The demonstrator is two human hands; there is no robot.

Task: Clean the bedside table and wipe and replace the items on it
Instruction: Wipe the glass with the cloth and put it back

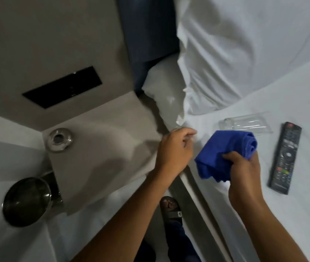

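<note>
1. Bedside table (97, 148): grey top, set in the corner between the grey wall panel and the bed. Its surface is mostly bare.
2. Round metal fitting (59, 140): on the far left corner of the table top; what it is cannot be told.
3. Black wall plate (63, 86): a dark rectangle set in the grey panel above the table.
4. Dark metal bowl (26, 201): round and shiny, low at the table's left side, below the level of the top.
5. Left hand (175, 148): hovers over the table's right edge where it meets the bed, fingers loosely curled, half open. Blur hides whether it pinches anything small.
6. Right hand (244, 167): over the bed sheet, closed around the blue cloth (226, 154), which is bunched and partly rolled and hangs below the fingers.
7. Clear glass (244, 123): lying on its side on the white sheet (301, 186), just beyond the cloth.
8. Remote control (285, 157): black, flat on the sheet, to the right of the right hand and near the glass.
9. White pillow (244, 53): at the head of the bed, beyond the glass.
10. Sandalled foot (171, 208): on the floor in the gap between table and bed.
</note>
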